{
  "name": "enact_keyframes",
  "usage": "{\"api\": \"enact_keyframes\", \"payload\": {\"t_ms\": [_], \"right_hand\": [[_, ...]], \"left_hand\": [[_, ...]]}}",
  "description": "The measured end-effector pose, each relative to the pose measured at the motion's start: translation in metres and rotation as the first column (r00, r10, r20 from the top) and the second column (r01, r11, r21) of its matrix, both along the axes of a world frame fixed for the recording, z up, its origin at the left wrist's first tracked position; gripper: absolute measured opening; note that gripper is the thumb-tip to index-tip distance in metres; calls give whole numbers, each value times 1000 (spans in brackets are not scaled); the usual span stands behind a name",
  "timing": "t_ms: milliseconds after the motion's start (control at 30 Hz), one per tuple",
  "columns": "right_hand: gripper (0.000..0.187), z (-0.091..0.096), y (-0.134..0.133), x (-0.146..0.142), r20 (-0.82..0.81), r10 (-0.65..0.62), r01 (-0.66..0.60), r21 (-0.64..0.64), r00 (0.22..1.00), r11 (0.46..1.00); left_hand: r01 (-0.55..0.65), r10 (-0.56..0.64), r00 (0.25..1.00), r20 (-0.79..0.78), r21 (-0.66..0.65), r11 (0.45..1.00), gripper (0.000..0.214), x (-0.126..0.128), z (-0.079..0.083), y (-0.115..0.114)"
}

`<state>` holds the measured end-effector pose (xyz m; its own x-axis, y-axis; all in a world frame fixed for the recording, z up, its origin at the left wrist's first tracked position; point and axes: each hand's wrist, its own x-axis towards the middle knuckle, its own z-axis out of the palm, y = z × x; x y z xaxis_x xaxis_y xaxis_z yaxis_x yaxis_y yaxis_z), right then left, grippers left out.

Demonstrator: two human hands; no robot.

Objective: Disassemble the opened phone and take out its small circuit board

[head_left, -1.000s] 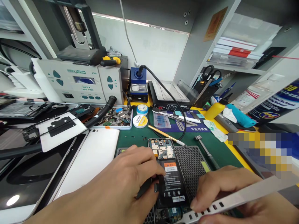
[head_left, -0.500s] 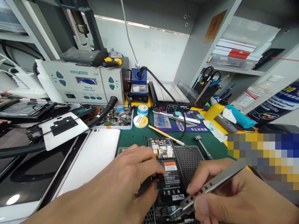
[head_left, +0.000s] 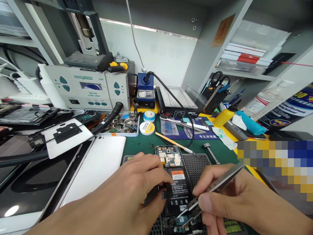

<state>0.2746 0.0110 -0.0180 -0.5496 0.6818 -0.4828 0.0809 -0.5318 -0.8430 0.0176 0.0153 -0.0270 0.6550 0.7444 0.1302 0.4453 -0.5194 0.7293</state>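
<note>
The opened black rectangular phone (head_left: 179, 192) lay on a dark perforated mat (head_left: 200, 164), its long axis running away from the person, far end tilted slightly left. The left hand (head_left: 137, 179) bent narrowly spaced fingers at its left edge; I couldn't tell whether they gripped anything. The right hand (head_left: 237, 199) pinched silver metal tweezers (head_left: 227, 179), tips parted over the near end.

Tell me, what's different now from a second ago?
The right hand has shifted a little up and left in the picture, turning the tweezers to a steeper slant; their two parted tips now show over the lower end of the open phone. I see nothing newly grasped or let go. The left hand stays at the phone's left edge, and the phone looks unmoved.
</note>
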Motion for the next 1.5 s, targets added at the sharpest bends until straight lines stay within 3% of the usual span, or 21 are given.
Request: {"api": "enact_keyframes", "payload": {"t_ms": [167, 367, 467, 633, 833, 1067, 1200, 1267, 1333, 1400, 1500], "right_hand": [[26, 2, 1, -2, 36, -15, 15, -18, 999, 1000], [63, 14, 10, -15, 134, 18, -22, 27, 991, 999], [69, 20, 12, -21, 135, 40, -48, 56, 990, 997], [59, 15, 8, -15, 132, 49, -57, 56, 990, 997], [24, 12, 1, -2, 102, -5, 3, 25, 995, 1000], [22, 18, -3, -3, 298, 33, -55, 66, 954, 996], [21, 11, -9, 6, 379, 52, -125, 170, 924, 977], [17, 9, -13, 9, 447, 34, -178, 285, 894, 942], [16, 9, -15, 9, 525, -15, -248, 427, 851, 869], [15, 7, -17, 7, 524, -96, -284, 596, 846, 751], [14, 0, -17, 6, 332, -127, -218, 818, 935, 533]], "left_hand": [[-6, 6, 1000, -3, -10, 1000, 25, 1, 0, -1], [0, 0, 1000, 28, -10, 1000, 29, -1, 1, -1], [0, 0, 999, 32, -5, 1000, 31, -1, 1, 0], [-7, 7, 1000, 19, -5, 1000, 31, -1, 1, -1], [-16, 15, 1000, -27, -24, 1000, 24, 0, 2, 0], [-36, 37, 999, -17, 36, 999, 27, -1, -3, 0], [-40, 40, 999, -16, 33, 999, 28, 0, -4, 0], [-33, 33, 999, 1, 51, 998, 28, 1, -5, 0], [-40, 39, 999, 14, 67, 997, 27, 2, -6, 0], [-37, 36, 999, 3, 59, 998, 27, 1, -6, 1], [-19, 20, 1000, -17, 38, 999, 28, 0, -5, 1]]}}
